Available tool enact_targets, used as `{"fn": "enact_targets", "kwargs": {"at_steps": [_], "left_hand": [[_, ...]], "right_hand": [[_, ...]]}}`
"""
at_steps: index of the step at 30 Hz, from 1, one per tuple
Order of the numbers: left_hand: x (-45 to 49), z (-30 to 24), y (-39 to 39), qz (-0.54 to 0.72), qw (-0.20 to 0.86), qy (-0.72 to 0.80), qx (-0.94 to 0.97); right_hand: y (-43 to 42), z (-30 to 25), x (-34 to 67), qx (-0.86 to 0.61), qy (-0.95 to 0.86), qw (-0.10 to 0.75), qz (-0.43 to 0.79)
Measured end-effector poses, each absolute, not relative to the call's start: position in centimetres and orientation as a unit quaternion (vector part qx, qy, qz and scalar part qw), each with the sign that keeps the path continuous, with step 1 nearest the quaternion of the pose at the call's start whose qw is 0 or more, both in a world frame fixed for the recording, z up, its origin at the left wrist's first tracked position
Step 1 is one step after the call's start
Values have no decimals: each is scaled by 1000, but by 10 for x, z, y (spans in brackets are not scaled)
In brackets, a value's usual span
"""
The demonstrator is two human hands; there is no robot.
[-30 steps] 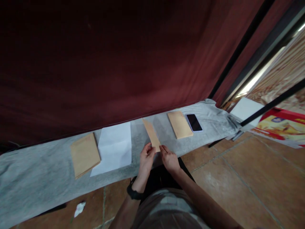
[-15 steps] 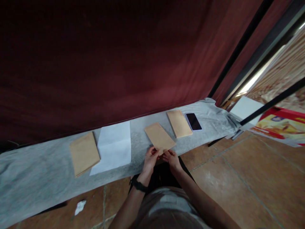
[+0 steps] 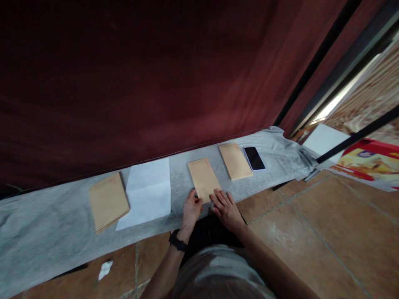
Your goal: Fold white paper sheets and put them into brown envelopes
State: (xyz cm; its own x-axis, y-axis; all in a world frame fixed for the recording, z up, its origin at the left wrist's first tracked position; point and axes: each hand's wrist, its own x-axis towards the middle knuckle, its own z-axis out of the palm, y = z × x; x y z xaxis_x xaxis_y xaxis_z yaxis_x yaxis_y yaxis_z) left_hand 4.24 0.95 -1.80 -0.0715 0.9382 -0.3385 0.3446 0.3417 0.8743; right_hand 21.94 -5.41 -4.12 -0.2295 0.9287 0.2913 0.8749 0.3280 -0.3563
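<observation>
A brown paper envelope (image 3: 204, 178) lies on the grey cloth in front of me, its near end between my hands. My left hand (image 3: 191, 207) pinches the envelope's near left corner between thumb and fingers. Across the near right corner my right hand (image 3: 227, 209) lies flat, fingers stretched out and pressing on the paper. A stack of brown envelopes (image 3: 235, 161) sits just to the right of it. To the left are white paper sheets (image 3: 149, 193), with another pile of brown envelopes (image 3: 109, 201) overlapping or touching their left edge.
A smartphone (image 3: 254, 158) lies right of the envelope stack. The grey cloth (image 3: 46, 224) covers a long narrow bench against a dark red curtain (image 3: 156, 83). At right stand black metal bars and a red and yellow box (image 3: 370, 162). Crumpled white paper (image 3: 105, 270) lies on the tiled floor.
The envelope's near end has gone down flat and the envelope has turned straighter. My right hand has gone from gripping its edge to lying spread on top; my left hand moved slightly left.
</observation>
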Motion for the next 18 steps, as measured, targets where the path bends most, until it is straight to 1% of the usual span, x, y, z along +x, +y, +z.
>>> {"fn": "enact_targets", "kwargs": {"at_steps": [3,4,6,10,14,18], "left_hand": [[40,-16,5,294,327,685,581],[40,-16,5,291,281,673,618],[46,-17,11,284,223,618,699],[70,-23,42,231,174,505,813],[94,-32,80,167,148,512,829],[105,-37,108,157,133,527,825]], "right_hand": [[-56,-46,219,-576,-792,197,45],[-56,-47,218,-577,-792,195,44],[-56,-49,217,-575,-793,194,41],[-55,-52,216,-576,-791,203,27],[-53,-55,215,-576,-790,209,11],[-53,-55,214,-584,-784,211,2]]}}
